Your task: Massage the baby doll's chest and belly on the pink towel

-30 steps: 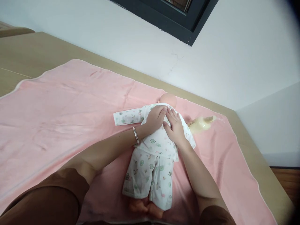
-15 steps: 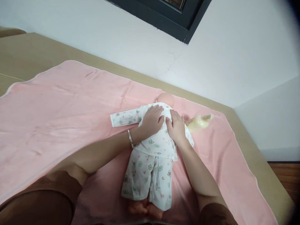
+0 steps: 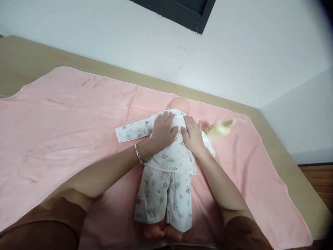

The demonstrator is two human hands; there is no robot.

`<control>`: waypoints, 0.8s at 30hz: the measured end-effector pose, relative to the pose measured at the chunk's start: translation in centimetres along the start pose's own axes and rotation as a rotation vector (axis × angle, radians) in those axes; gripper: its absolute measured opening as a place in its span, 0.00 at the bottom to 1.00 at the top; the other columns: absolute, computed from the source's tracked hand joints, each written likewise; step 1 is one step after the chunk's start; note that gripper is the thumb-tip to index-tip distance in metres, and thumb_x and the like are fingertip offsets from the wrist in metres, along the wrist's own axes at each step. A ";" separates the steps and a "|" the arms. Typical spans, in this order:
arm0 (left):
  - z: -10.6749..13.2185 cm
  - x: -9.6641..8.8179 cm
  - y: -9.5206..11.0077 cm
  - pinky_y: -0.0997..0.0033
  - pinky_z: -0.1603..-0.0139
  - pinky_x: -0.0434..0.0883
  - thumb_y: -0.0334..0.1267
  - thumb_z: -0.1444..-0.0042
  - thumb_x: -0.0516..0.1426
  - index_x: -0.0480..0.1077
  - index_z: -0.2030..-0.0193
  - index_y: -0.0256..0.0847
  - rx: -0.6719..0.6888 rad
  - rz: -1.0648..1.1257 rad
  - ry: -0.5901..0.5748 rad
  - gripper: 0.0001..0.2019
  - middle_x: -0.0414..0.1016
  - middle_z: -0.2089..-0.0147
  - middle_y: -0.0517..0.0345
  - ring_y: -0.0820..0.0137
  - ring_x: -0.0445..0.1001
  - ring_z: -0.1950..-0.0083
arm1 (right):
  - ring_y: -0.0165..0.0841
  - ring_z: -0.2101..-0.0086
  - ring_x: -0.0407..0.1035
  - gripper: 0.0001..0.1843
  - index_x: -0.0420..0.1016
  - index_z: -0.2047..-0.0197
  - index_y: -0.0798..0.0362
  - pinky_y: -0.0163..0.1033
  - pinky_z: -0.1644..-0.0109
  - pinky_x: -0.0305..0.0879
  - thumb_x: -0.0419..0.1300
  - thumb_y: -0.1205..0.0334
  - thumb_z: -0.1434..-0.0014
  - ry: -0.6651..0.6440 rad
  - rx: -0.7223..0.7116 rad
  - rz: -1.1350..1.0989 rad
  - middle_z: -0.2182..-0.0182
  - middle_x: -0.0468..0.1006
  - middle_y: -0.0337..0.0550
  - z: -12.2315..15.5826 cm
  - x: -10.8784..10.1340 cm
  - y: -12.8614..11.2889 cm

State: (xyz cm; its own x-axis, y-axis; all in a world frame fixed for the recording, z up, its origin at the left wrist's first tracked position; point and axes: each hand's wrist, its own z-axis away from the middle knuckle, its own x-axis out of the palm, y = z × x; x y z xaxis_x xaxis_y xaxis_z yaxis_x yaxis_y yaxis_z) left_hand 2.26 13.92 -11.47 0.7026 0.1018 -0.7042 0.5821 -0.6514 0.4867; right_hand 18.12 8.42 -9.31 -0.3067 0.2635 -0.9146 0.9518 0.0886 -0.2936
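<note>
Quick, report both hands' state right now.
Left hand: open, palm down on the patterned top, holding nothing.
Right hand: open, palm down on the same top, holding nothing.

A pink cloth blanket (image 3: 65, 121) lies on the beige bench (image 3: 20, 66), bearing a white-clad doll (image 3: 170, 161), head toward the far edge, left of a glossy cream rounded object (image 3: 222, 129) near the far right corner.

A home or childcare training room is being suggested by a clothed baby doll (image 3: 171, 161) on a pink blanket (image 3: 78, 114); which one is not being revealed. A pale table (image 3: 23, 59) is being bordered by white walls (image 3: 229, 52), one being broken by a dark frame (image 3: 187, 17).
</note>
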 end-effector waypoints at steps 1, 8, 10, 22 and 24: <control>0.0 -0.1 0.0 0.45 0.28 0.59 0.38 0.37 0.50 0.65 0.37 0.33 0.023 -0.003 0.011 0.23 0.67 0.33 0.40 0.52 0.62 0.29 | 0.47 0.30 0.49 0.30 0.56 0.28 0.55 0.68 0.28 0.35 0.39 0.54 0.28 -0.007 -0.010 0.007 0.30 0.58 0.55 0.0 -0.1 -0.1; 0.7 -1.3 1.0 0.50 0.38 0.70 0.35 0.40 0.52 0.75 0.49 0.35 0.075 -0.074 0.084 0.16 0.77 0.44 0.42 0.52 0.72 0.39 | 0.51 0.36 0.63 0.28 0.63 0.33 0.63 0.64 0.27 0.34 0.39 0.58 0.27 0.037 -0.034 0.266 0.37 0.69 0.63 1.6 -1.3 -3.2; 0.8 -1.2 1.1 0.49 0.38 0.69 0.35 0.40 0.52 0.74 0.49 0.37 0.046 -0.079 0.085 0.16 0.77 0.44 0.43 0.52 0.72 0.39 | 0.51 0.37 0.63 0.28 0.64 0.33 0.63 0.64 0.27 0.35 0.40 0.58 0.28 0.025 -0.023 0.264 0.38 0.70 0.63 1.8 -1.5 -3.4; 0.0 -0.3 -0.1 0.39 0.28 0.53 0.40 0.41 0.54 0.67 0.37 0.37 0.070 -0.013 -0.014 0.24 0.68 0.33 0.42 0.49 0.63 0.31 | 0.47 0.30 0.49 0.33 0.55 0.28 0.56 0.62 0.29 0.47 0.45 0.50 0.30 -0.045 -0.030 -0.016 0.28 0.55 0.55 -0.2 -0.4 0.6; 0.2 -0.6 0.0 0.44 0.29 0.59 0.38 0.41 0.54 0.71 0.42 0.36 0.121 -0.014 0.020 0.21 0.72 0.37 0.42 0.51 0.67 0.33 | 0.47 0.30 0.49 0.31 0.55 0.28 0.56 0.63 0.29 0.48 0.45 0.52 0.30 -0.050 -0.032 0.005 0.29 0.56 0.54 0.2 -0.6 -0.2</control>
State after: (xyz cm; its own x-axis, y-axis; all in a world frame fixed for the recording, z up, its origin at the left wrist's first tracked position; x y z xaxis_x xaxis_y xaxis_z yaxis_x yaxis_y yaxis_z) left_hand 1.77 13.76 -11.18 0.7035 0.1257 -0.6995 0.5393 -0.7354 0.4103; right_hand 18.14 8.11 -8.80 -0.3009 0.2161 -0.9288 0.9524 0.1186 -0.2810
